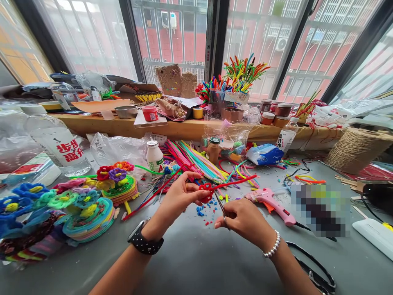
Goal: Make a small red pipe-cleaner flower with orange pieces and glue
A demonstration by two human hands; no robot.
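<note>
My left hand (184, 192) pinches a red pipe-cleaner flower (206, 192) between thumb and fingers. A long straight red stem end runs from the flower up to the right. In my right hand (245, 219) is a pair of scissors (223, 211), fingers through the handles, the blades pointing up toward the red flower. I cannot tell whether the blades touch it. Small blue and red clippings (201, 211) lie on the table below. A pink glue gun (273, 205) rests just beyond my right hand.
Finished pipe-cleaner flower pieces (89, 219) crowd the left. Loose pipe cleaners (199, 159) are spread behind my hands, with a white bottle (154, 157) and a brown jar (213, 150). A twine spool (357, 149) stands at right; black-framed glasses (316, 262) lie at lower right.
</note>
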